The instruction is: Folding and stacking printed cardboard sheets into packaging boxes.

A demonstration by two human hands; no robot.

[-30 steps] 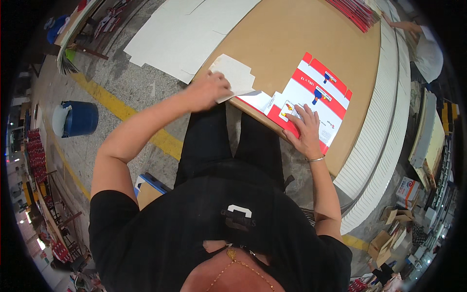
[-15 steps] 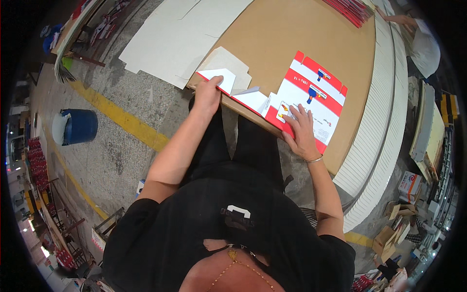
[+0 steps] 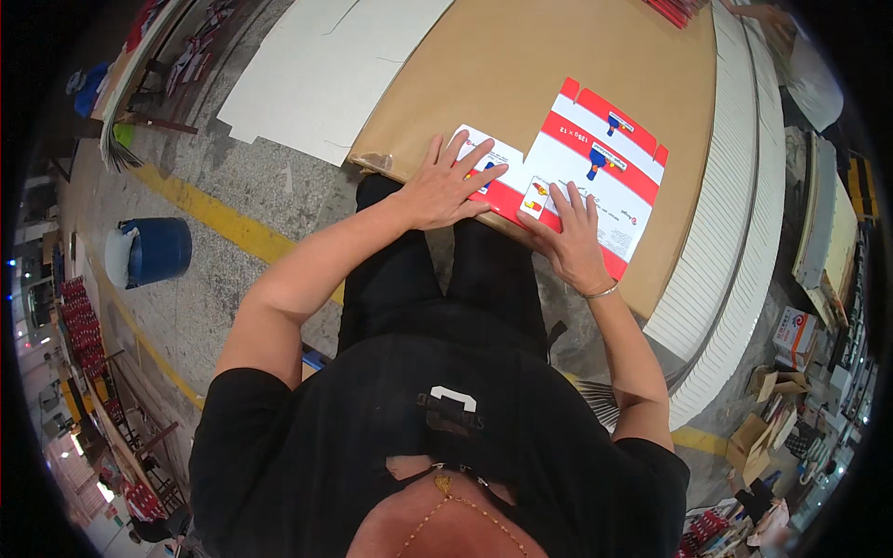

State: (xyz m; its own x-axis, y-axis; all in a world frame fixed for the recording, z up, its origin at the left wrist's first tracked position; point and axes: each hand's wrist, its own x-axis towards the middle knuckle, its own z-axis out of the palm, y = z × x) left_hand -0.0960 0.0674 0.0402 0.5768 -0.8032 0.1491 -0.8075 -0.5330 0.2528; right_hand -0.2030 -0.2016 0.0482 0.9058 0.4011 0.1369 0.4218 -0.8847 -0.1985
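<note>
Red-side up, apparently flattening the carton (image 3: 606, 177) under left hand (image 3: 441, 192) and right hand (image 3: 577, 245), both splayed, likely needing firm creasing next.

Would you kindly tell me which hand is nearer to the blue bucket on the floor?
Left. The left hand is to the right of the blue bucket, on the left part of the red-and-white carton; the right hand is farther right, on the same carton.
</note>
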